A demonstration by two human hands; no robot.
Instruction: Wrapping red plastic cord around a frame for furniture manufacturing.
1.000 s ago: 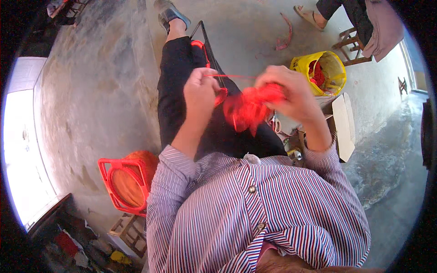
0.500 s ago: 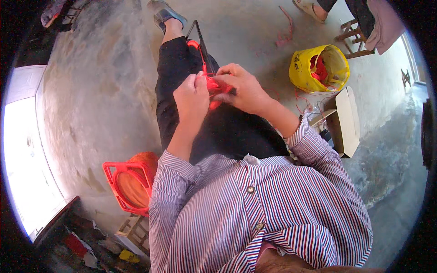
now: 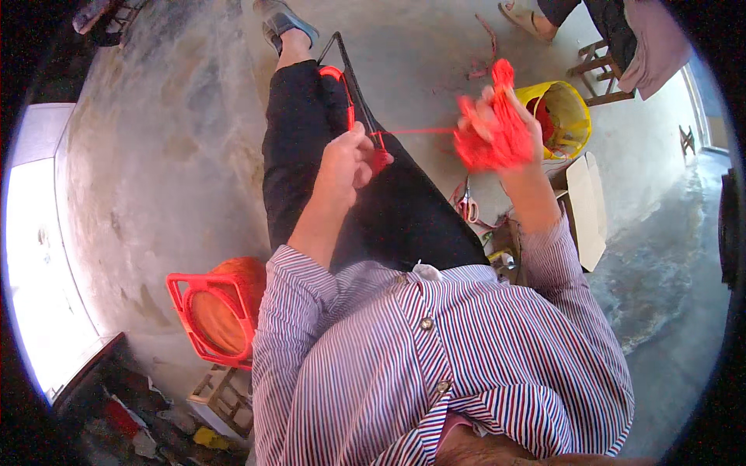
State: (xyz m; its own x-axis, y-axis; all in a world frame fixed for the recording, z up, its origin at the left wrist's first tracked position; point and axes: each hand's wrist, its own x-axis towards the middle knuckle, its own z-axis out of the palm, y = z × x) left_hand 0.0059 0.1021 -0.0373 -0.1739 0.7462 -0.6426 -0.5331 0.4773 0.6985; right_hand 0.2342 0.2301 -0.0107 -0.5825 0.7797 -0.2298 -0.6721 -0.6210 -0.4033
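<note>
My right hand (image 3: 509, 124) is closed around a bundle of red cord (image 3: 493, 144), blurred by motion and raised to the right of my lap. A taut strand of red cord (image 3: 423, 131) runs from it to a thin black frame (image 3: 350, 78) that lies along my legs. Part of this frame is wrapped in red (image 3: 350, 109). Beside the frame, my left hand (image 3: 346, 163) has its fingers closed at a small red piece (image 3: 379, 159). Whether that piece is cord or something else is unclear.
A yellow bucket (image 3: 579, 109) with red material stands at the right, near an opened cardboard box (image 3: 587, 206). Scissors (image 3: 467, 208) lie beside my thigh. A red-framed round reel (image 3: 217, 314) stands on the left. Another person's foot (image 3: 532, 19) and a wooden stool (image 3: 602, 74) are far right.
My right hand has swung away to the right with the red bundle, drawing out a strand. My left hand stays over my lap, slightly lower and apart from it.
</note>
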